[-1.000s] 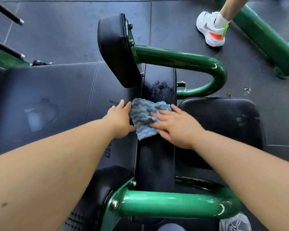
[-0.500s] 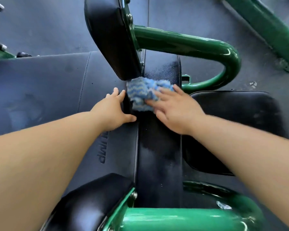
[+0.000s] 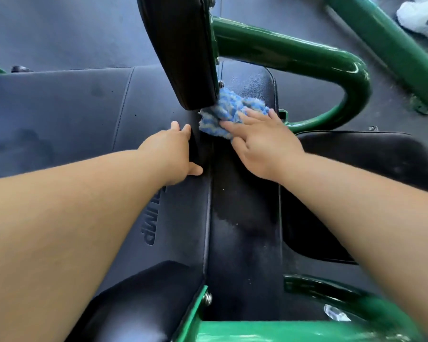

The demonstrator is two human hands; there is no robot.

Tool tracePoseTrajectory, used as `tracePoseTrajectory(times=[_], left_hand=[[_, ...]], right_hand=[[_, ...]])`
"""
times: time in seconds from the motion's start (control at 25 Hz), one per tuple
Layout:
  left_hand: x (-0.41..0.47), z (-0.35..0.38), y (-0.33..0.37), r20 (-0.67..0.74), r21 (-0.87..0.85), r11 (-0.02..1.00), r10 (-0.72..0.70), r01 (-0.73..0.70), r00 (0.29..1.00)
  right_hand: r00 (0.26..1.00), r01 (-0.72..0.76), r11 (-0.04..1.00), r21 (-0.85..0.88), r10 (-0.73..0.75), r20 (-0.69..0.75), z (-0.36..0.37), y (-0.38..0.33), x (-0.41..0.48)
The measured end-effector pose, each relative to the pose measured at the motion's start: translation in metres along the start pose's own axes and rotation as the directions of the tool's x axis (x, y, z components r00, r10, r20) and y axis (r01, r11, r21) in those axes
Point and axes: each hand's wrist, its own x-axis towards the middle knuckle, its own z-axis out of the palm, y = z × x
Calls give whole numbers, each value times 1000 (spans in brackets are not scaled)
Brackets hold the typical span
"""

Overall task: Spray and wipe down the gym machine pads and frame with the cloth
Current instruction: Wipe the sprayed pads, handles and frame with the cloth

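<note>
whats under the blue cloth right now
The blue cloth lies on the narrow black centre pad, pressed down by the straight fingers of the right hand. The patch of pad directly beneath it is covered, so its state cannot be seen.

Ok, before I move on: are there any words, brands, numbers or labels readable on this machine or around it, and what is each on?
"IMP": embossed lengthwise on the wide pad. The letters before it are blurred and partly covered by the left forearm.
White shoe: only a curved logo mark, no readable words.
Green frame and cloth: no text visible.
</note>
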Motion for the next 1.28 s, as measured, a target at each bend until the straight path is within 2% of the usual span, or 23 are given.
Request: tracePoseTrajectory(times=[0.08,0.16,0.24,0.36,0.48,0.56,0.68,0.8,0.96,1.12,1.2,1.28], left_hand=[[0,1,-1,7,10,1000,11,-11,1000],[1,2,-2,3,19,1000,19,-20,1000],[2,3,-3,-4,34,999,26,-26,1000],[0,1,-3,-11,19,1000,24,-24,1000],[-3,1,-1,-8,5,1000,20,-20,1000],[-3,1,-1,-4,19,1000,21,-21,1000],[0,3,-4,-12,15,999,30,-30,999],[2,9,-5,-9,3,999,46,-46,999],[-4,1,-5,2,31,999,27,-27,1000],[-15,0,4,86,183,980,60,-75,994],[-19,-4,4,133,211,972,80,-107,988],[-18,-6,3,167,212,970,83,-118,982]], right_hand=[[996,-84,996,-33,84,10,-7,7,44],[976,-216,976,30,215,14,-13,8,76],[957,-281,955,96,287,-52,-6,-3,73],[975,-177,980,89,187,-119,9,-20,16],[992,-103,994,22,104,-67,8,-17,-11],[993,-116,993,-17,115,-41,-3,-8,20],[976,-217,975,-39,218,11,-12,7,82],[953,-301,954,-4,301,-40,-16,20,108],[981,-193,981,18,194,-19,-11,-2,52],[998,-17,1000,3,17,58,-1,-20,-50],[997,-5,1000,-2,5,75,-6,-14,-42],[991,-100,995,0,100,89,-16,-1,3]])
